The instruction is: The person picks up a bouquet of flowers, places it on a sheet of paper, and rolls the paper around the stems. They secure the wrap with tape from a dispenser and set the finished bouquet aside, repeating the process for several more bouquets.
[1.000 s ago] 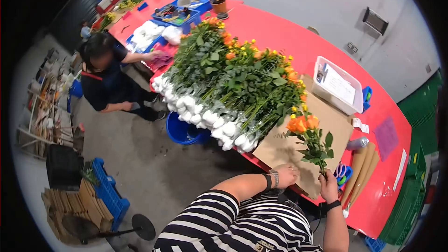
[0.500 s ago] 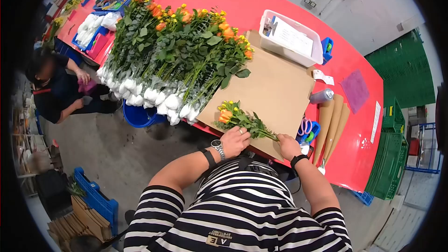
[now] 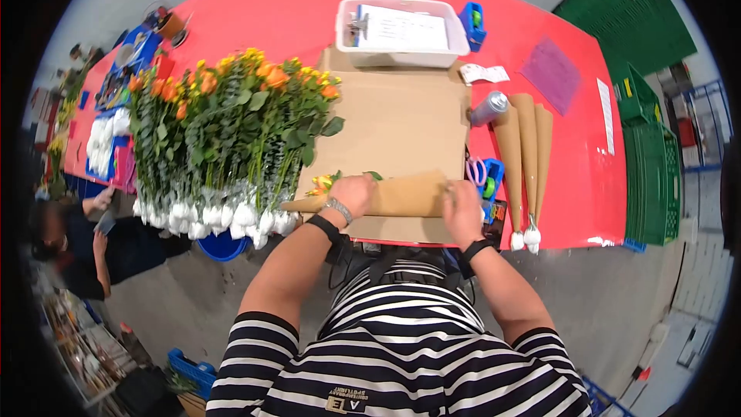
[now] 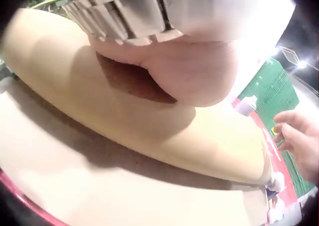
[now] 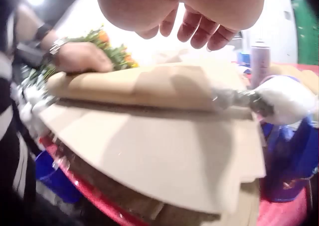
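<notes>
The left hand [image 3: 353, 194], knuckles up and wrist in a metal-link watch, presses on the tan paper roll [image 3: 405, 194]; whether its fingertips pinch the paper I cannot tell. The right hand [image 3: 461, 212] hovers by the roll's other end, fingers loosely bent, slightly parted and holding nothing. Both forearms reach forward from striped sleeves.

The roll is smooth and tapering, and lies sideways near the table's near edge. Orange and yellow blooms [image 3: 320, 184] peek out beside the left hand; from the right end come crinkly clear wrap and a soft white bulb [image 5: 286, 99]. Beneath is flat, matte brown cardboard [image 3: 394, 120].

Right of that, on the glossy red table [image 3: 575, 189], are pink-handled scissors [image 3: 477, 172], a metallic can [image 3: 488, 109] and slim paper cones [image 3: 526, 154] pointing to the near edge. Leafy bouquets [image 3: 224, 120] fill the left, white-bulbed ends along the near edge. A translucent tub [image 3: 401, 58] sits towards the far edge, a thin purple cloth [image 3: 552, 76] nearer the far right corner.
</notes>
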Demonstrator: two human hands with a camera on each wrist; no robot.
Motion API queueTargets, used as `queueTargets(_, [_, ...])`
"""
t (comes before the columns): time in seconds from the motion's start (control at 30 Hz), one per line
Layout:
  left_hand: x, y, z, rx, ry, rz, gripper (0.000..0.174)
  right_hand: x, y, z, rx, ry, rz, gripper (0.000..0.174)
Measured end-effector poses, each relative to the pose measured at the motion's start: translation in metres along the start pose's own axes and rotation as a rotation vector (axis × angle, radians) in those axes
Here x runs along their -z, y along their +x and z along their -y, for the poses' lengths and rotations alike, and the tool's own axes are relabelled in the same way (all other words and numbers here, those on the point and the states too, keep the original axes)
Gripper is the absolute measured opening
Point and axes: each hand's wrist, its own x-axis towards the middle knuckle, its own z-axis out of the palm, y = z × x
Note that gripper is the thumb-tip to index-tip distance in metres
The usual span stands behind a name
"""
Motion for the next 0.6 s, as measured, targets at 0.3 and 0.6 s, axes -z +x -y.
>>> queueTargets(0.3, [0.003,0.041,0.011,0.191,0.154,0.065,0.034,-0.053,-0.02,0.029,0.191,-0.189,0.079,0.06])
queueTargets(0.6, [-0.024,0.008,-0.047,-0.433,0.45,-0.239,0.032,-0.037,0.024,0.03,-0.063,-0.304,0.61,0.049])
